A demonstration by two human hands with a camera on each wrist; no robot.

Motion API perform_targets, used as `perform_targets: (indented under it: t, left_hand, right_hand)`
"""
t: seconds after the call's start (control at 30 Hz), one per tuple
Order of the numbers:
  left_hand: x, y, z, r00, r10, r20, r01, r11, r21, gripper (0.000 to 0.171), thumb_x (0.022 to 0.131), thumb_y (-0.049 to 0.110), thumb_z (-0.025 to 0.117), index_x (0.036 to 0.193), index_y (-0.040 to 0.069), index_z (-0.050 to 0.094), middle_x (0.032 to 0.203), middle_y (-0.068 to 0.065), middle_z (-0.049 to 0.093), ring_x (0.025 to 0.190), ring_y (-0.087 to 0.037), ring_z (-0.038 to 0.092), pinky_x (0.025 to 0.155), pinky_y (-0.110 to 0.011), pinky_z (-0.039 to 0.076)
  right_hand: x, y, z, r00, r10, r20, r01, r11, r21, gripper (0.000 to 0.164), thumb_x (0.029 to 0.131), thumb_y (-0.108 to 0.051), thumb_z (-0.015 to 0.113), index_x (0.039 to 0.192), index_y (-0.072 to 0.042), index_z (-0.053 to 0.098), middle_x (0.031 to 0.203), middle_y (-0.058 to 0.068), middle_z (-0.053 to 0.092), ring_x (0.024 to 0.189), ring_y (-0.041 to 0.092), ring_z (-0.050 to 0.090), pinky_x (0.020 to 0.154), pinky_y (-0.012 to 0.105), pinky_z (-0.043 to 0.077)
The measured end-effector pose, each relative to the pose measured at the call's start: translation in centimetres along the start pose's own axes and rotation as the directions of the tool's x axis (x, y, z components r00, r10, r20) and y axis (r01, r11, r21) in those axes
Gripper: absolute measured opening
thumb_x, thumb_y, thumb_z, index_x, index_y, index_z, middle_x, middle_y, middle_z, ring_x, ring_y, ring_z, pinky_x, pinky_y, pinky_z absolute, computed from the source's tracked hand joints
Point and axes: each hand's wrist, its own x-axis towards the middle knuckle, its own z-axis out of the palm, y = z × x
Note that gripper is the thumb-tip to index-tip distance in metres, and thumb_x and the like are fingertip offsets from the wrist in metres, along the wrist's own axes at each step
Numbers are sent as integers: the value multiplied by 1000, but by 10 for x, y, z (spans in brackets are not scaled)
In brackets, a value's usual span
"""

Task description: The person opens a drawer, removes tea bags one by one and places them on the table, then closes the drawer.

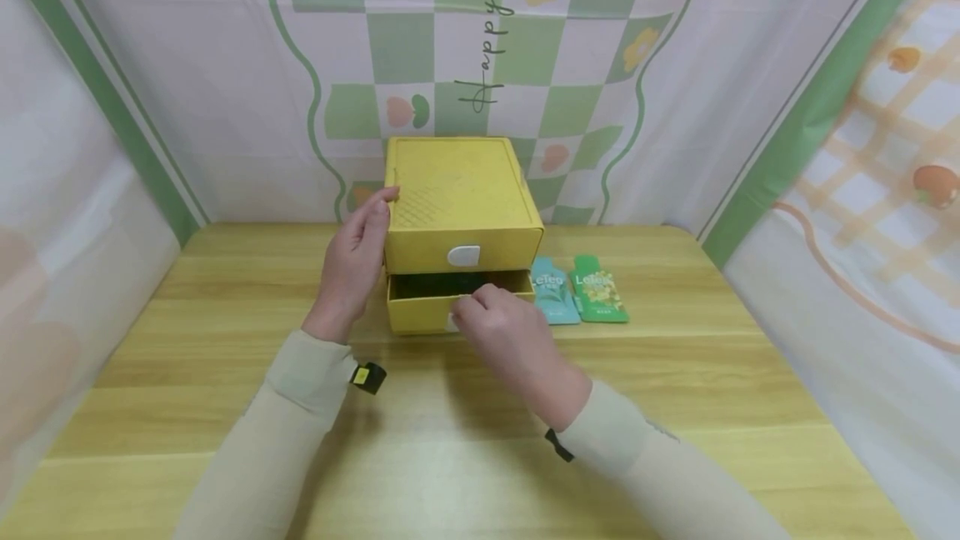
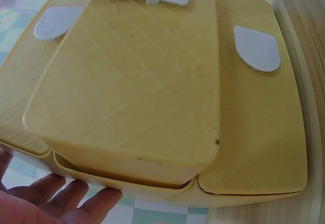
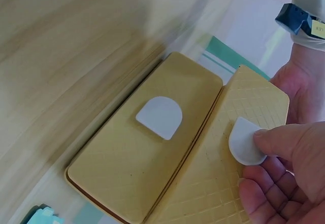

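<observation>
A small yellow drawer cabinet point(image 1: 461, 182) with a waffle-like pattern stands against the back curtain. Its middle drawer point(image 2: 137, 82) is pulled partway out, between two closed drawers in the left wrist view. My right hand point(image 1: 510, 340) pinches that drawer's white tab handle point(image 3: 246, 142), thumb on one face and fingers behind. The drawer's inside looks dark in the head view, and the right hand hides part of its front. My left hand point(image 1: 356, 261) rests along the cabinet's left side, fingers extended and fingertips near the top edge.
Right of the cabinet lie a light-blue LeTea pouch point(image 1: 553, 294) and a green LeTea pouch point(image 1: 600, 290), side by side on the wooden table point(image 1: 712, 390). Patterned curtains point(image 1: 465, 65) enclose the table at the back and both sides.
</observation>
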Motion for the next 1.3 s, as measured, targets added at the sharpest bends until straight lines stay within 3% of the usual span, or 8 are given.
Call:
perform_targets:
  t: [0.37,0.6,0.8,1.17,1.3]
  left_hand:
    - [-1,0,0,1000,-12,-3,12,1000,4,56,98,64,30,142,35,50,144,12,48,119,-12,46,99,-43,38]
    - [-1,0,0,1000,-4,1,4,1000,7,57,98,63,30,143,34,50,147,15,45,129,-7,42,106,-44,36]
    - [0,0,0,1000,-5,2,5,1000,7,57,98,63,29,143,34,50,147,15,45,129,-8,42,105,-44,36]
    - [-1,1,0,1000,1,8,-1,1000,-1,57,99,63,29,143,33,49,148,13,44,130,-8,41,106,-44,35]
    - [-1,1,0,1000,-5,5,5,1000,0,57,98,63,30,143,34,49,139,7,52,120,-12,45,99,-43,37]
  right_hand:
    - [-6,-5,-6,1000,-29,0,29,1000,1,9,92,-16,66,88,-8,66,76,4,61,62,14,55,50,25,50]
    - [-7,-6,-8,1000,-26,-5,26,1000,8,7,91,-15,67,87,-9,67,76,3,61,62,14,55,49,25,49]
    - [-8,-7,-8,999,-27,-22,28,999,22,7,90,-14,68,85,-9,67,75,2,61,62,14,55,48,24,48]
    - [-10,-11,-13,1000,-19,19,18,999,50,8,92,-14,65,86,-8,68,75,2,60,61,11,53,50,22,48]
    - [-12,-13,-14,1000,-20,16,19,998,52,10,92,-15,65,87,-8,68,74,2,59,60,11,51,49,21,47]
